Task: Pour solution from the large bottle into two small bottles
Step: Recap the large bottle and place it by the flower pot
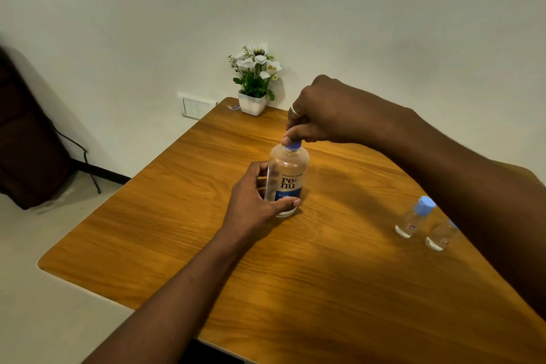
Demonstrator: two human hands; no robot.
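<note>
The bottle [288,180] stood upright on the table [177,245], near its middle. The left hand [254,204] gripped the lower body, fingers curled round the far side and the thumb lying across the front under the label. The right hand [322,112] reached in from above, thumb and fingers pinched round the blue cap [292,145]; the cap appeared seated on the neck, so the step in hand was judged to be unscrewing it. Hazards from this point: a squeeze by the left hand as the cap came free could push solution out of the neck, because the wall looked thin and flexible; a loose grip could let the body turn with the cap; a released cap could roll off the table. The bottle was clear plastic with rounded shoulders and carried a "re-nu" label with a blue band beneath the name. The liquid level could not be read, since the contents looked colourless. The small bottles [413,219] stood well apart to the right, close together. Both were clear; the farther one had a light blue cap on, and the nearer was partly hidden behind the right forearm. A white potted plant [254,103] stood at the far edge, with a wall socket [193,106] just beside it.
</note>
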